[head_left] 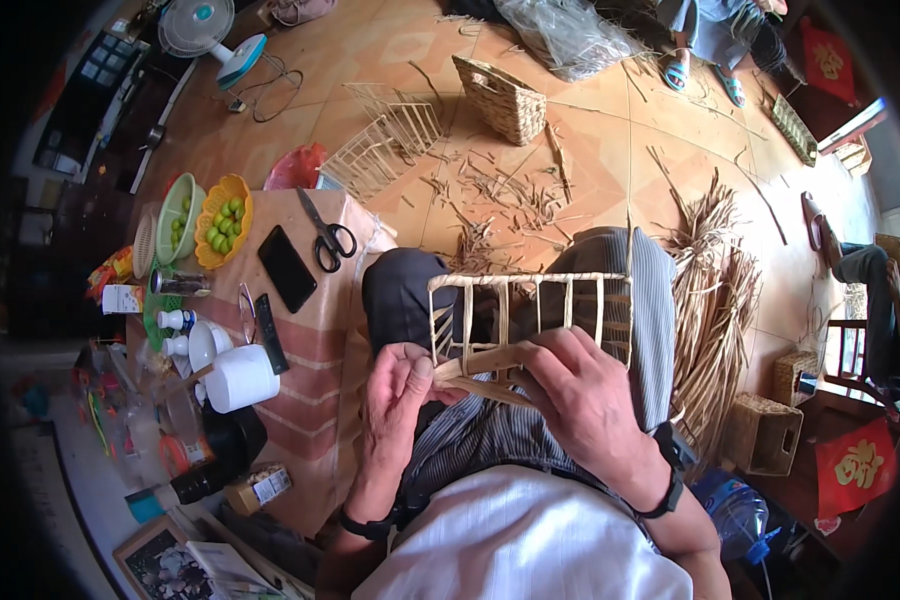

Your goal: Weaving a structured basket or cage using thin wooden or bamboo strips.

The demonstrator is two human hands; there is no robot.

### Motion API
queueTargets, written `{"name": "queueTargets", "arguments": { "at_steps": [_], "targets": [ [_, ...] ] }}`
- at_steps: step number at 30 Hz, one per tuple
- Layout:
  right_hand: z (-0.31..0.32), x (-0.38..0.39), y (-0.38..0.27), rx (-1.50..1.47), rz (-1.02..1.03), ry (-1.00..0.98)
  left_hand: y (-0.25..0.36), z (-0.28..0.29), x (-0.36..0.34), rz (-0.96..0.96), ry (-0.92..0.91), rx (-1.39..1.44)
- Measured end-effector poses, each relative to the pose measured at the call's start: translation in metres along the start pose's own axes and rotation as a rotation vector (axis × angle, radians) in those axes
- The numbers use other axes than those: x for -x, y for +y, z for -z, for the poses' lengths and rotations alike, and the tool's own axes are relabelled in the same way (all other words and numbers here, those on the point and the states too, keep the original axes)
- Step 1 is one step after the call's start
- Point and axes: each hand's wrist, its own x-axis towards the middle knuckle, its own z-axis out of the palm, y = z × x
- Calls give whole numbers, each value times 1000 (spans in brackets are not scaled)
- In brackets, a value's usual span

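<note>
A rectangular frame point(530, 280), partly wrapped in pale plant fibre, rests across my lap between my knees. My left hand point(401, 405) pinches a flat fibre strip at the frame's lower left corner, thumb on top. My right hand point(580, 405) is closed on the strip point(475, 365) along the lower bar, right of centre, its fingers bent over it and partly hiding what they grip. The frame's upright bars show above both hands.
A table point(305, 420) at left holds scissors point(335, 248), a phone point(287, 268), fruit bowls point(207, 207) and cups. Loose fibre point(705, 290) lies right; baskets point(500, 100), wire frames point(380, 150) and a fan point(195, 30) stand ahead. Other people's feet point(676, 75) show beyond.
</note>
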Motion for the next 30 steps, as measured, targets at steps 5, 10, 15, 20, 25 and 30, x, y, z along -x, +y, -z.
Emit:
{"name": "queueTargets", "arguments": {
  "at_steps": [5,10,15,20,25,30],
  "targets": [
    [-17,-12,5,-50,28,8,-6,9,1,113,-26,-56],
    [-15,-5,8,-33,51,-98,-10,13,-1,76,-80,-59],
    [-16,-4,12,-116,21,-36,-10,15,-7,136,-26,-89],
    [-2,1,22,-406,2,-40,-10,28,-24,-234,45,-474],
    [30,35,70,-689,-188,59,-25,38,-47,-407,272,-673],
    [41,127,181,-837,-688,495,-48,37,-68,-618,306,-893]
  ]
}}
